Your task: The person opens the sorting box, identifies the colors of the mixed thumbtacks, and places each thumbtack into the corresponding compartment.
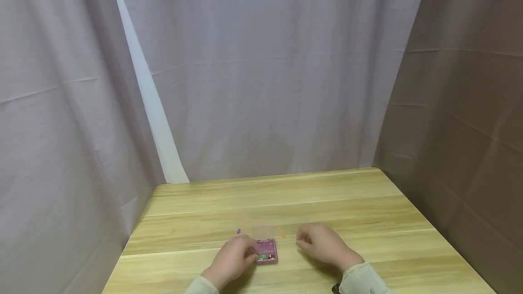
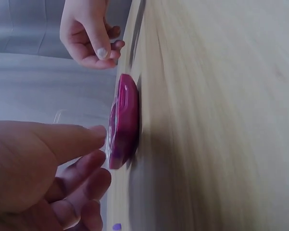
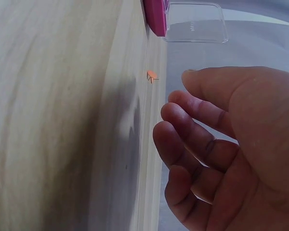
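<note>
A small magenta compartment box (image 1: 267, 252) lies on the table with its clear lid (image 3: 195, 23) raised at the back. Small green pieces (image 1: 261, 257) and dark pieces fill its front compartments. My left hand (image 1: 234, 260) is at the box's left side, thumb and fingers bent near its rim (image 2: 123, 115); nothing shows between the fingertips, and whether they touch the rim is unclear. To the right of the box, my right hand (image 1: 323, 243) hovers just over the table, fingers loosely curled around nothing. Nearest to it is a small orange piece (image 3: 152, 75) with thin points.
A small purple piece (image 1: 239, 231) lies behind the left hand, left of the lid. The wood-grain table (image 1: 367, 203) reaches back to grey curtains (image 1: 261, 80), which also hang on both sides.
</note>
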The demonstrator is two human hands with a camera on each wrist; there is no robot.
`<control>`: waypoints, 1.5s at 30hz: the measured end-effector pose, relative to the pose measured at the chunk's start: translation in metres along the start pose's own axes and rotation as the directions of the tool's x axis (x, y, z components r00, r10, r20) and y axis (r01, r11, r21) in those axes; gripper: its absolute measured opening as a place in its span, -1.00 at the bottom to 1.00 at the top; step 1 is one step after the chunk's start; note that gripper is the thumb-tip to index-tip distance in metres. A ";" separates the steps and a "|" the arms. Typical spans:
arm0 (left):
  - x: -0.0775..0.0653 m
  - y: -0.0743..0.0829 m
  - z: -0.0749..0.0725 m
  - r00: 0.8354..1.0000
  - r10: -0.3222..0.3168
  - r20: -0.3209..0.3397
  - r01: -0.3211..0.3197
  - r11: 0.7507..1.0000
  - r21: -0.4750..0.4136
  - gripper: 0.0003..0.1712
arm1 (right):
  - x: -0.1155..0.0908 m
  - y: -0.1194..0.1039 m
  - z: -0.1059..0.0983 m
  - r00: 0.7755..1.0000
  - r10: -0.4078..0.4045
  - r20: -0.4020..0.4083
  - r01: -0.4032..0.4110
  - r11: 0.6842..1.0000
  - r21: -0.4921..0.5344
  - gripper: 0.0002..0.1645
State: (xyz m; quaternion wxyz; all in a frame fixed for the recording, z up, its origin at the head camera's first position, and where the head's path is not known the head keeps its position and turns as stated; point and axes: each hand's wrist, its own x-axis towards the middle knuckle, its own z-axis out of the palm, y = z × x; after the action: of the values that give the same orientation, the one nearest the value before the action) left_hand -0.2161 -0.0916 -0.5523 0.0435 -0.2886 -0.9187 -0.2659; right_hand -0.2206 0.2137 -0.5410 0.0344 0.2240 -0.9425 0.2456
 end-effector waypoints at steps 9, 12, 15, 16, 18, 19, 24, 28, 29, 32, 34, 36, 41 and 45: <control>-0.008 -0.008 -0.015 0.998 -0.032 -0.048 0.031 0.999 -0.028 -0.93 | 0.000 0.001 0.002 1.000 0.007 0.000 -0.007 1.000 0.003 -0.95; -0.010 -0.014 -0.017 0.997 -0.041 -0.059 0.040 0.999 -0.017 -0.92 | 0.001 0.002 0.001 1.000 0.002 -0.003 -0.002 1.000 0.000 -0.95; -0.012 -0.019 -0.017 0.997 -0.043 -0.064 0.043 0.999 -0.004 -0.91 | 0.001 0.002 0.001 1.000 0.000 -0.004 0.000 1.000 -0.004 -0.94; -0.012 -0.020 -0.017 0.997 -0.043 -0.065 0.043 0.999 0.000 -0.91 | 0.001 0.002 0.001 1.000 0.001 -0.003 -0.001 1.000 -0.006 -0.94; -0.013 -0.022 -0.017 0.997 -0.043 -0.064 0.043 0.999 0.004 -0.92 | 0.002 0.002 0.001 1.000 0.006 -0.005 -0.006 1.000 -0.013 -0.93; -0.014 -0.023 -0.017 0.997 -0.043 -0.064 0.043 0.999 0.005 -0.92 | 0.003 0.002 0.002 1.000 0.009 -0.006 -0.009 1.000 -0.016 -0.93; -0.016 -0.025 -0.018 0.997 -0.043 -0.069 0.044 0.999 0.013 -0.92 | 0.007 0.000 0.004 1.000 0.020 -0.012 -0.021 0.999 -0.031 -0.90; -0.017 -0.026 -0.017 0.997 -0.048 -0.069 0.049 0.999 0.020 -0.91 | 0.012 0.000 0.006 1.000 0.026 -0.001 -0.026 0.999 -0.020 -0.90; -0.017 -0.027 -0.017 0.997 -0.049 -0.066 0.051 0.998 0.022 -0.91 | 0.014 0.000 0.006 1.000 0.029 0.002 -0.029 0.999 -0.017 -0.90; -0.018 -0.027 -0.017 0.997 -0.050 -0.061 0.052 0.998 0.030 -0.92 | 0.018 0.002 0.008 0.999 0.037 0.004 -0.037 0.999 -0.016 -0.89; -0.018 -0.027 -0.017 0.997 -0.047 -0.059 0.049 0.998 0.037 -0.92 | 0.022 0.004 0.009 0.999 0.041 -0.001 -0.041 0.999 -0.027 -0.88; -0.018 -0.027 -0.017 0.997 -0.046 -0.058 0.048 0.998 0.041 -0.92 | 0.026 0.005 0.011 0.999 0.042 -0.006 -0.043 0.998 -0.045 -0.86; -0.019 -0.027 -0.016 0.997 -0.043 -0.059 0.045 0.998 0.032 -0.92 | 0.036 0.005 0.015 0.999 0.033 0.004 -0.033 0.996 -0.078 -0.82; -0.020 -0.026 -0.015 0.997 -0.042 -0.059 0.043 0.999 0.028 -0.91 | 0.044 0.001 0.018 1.000 0.007 0.023 -0.005 0.998 -0.065 -0.81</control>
State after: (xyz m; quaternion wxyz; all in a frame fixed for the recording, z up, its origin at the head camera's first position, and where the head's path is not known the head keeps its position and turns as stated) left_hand -0.2150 -0.1269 -0.5561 0.0691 -0.2605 -0.9268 -0.2615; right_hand -0.2593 0.1880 -0.5494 0.0300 0.2228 -0.9510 0.2121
